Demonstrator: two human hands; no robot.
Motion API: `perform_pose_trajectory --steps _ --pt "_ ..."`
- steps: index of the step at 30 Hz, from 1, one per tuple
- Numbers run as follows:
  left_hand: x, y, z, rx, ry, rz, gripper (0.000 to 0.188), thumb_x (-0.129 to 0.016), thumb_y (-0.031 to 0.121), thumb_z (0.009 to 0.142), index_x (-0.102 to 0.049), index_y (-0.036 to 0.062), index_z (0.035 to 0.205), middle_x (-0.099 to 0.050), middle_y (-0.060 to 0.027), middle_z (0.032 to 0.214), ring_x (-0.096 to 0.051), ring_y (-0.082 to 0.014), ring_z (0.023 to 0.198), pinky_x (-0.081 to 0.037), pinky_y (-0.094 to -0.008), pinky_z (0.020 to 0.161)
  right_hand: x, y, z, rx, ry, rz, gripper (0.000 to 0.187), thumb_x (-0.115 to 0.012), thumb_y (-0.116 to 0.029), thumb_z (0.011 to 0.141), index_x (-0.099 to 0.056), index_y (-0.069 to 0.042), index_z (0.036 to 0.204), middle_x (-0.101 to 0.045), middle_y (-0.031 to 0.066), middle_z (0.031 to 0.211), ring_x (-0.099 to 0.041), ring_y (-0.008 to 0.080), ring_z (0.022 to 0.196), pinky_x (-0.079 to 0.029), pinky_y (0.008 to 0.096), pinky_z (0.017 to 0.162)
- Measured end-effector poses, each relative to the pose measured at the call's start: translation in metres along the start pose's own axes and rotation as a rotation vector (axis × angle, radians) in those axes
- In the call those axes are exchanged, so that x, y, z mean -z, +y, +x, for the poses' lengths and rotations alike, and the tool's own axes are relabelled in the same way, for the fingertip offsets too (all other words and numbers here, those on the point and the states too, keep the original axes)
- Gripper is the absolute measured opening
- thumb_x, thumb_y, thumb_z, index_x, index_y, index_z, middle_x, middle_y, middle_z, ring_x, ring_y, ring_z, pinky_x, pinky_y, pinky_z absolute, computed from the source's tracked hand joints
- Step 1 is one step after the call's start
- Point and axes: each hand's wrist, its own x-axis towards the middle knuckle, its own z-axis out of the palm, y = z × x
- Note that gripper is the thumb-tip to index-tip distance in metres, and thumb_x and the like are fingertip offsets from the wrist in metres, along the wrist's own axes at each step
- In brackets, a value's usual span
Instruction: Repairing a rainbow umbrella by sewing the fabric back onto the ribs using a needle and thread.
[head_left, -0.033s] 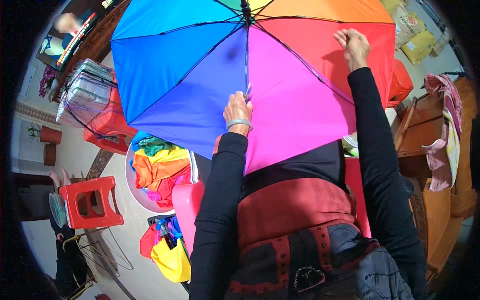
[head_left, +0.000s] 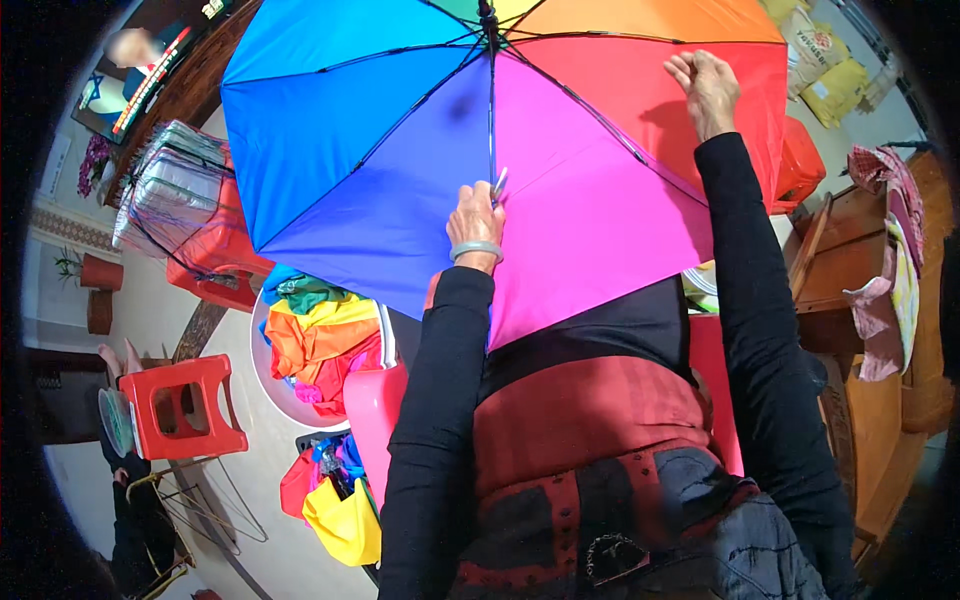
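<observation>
Nothing has moved: left hand still grips the light, springy open rainbow fabric umbrella's thin metal shaft, right hand half-curled on its far red panel.

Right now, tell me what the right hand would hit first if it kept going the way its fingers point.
The right hand already lies against the red panel of the open rainbow umbrella; its fingers point along that panel toward the orange one, probably, since depth is unclear.
</observation>
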Motion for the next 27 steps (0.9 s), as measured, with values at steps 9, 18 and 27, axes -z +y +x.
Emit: perform_pose_trajectory --steps 9,18,27 --pt "0.013 -0.007 0.008 0.126 -0.063 -0.833 0.016 -0.062 0.016 0.074 -0.054 0.0016 0.077 -0.054 -0.0077 0.066 -0.049 -0.0176 0.046 -0.041 -0.0305 0.041 -0.059 -0.021 -0.059 -0.106 -0.442 -0.410 0.009 -0.049 -0.005 0.079 -0.053 0.002 0.086 -0.057 0.0095 0.072 -0.057 0.0164 0.061 -0.049 0.0275 0.058" --pt "0.034 -0.001 -0.002 0.507 0.028 -1.357 0.017 -0.055 0.018 0.081 -0.054 0.0031 0.071 -0.049 -0.0007 0.055 -0.040 -0.0073 0.037 -0.030 -0.0203 0.031 -0.096 0.078 -0.189 0.103 -1.222 -0.942 0.012 -0.053 -0.007 0.069 -0.057 0.000 0.078 -0.059 0.0161 0.071 -0.059 0.0265 0.067 -0.045 0.0368 0.061" --pt "0.011 -0.018 0.000 0.333 0.155 -0.906 0.015 -0.057 0.015 0.075 -0.053 0.0009 0.070 -0.055 -0.0047 0.056 -0.050 -0.0130 0.045 -0.041 -0.0295 0.043 -0.105 0.081 -0.182 -0.705 -0.812 -0.357 0.011 -0.050 -0.006 0.080 -0.053 0.003 0.084 -0.058 0.0147 0.067 -0.059 0.0200 0.059 -0.049 0.0294 0.051"
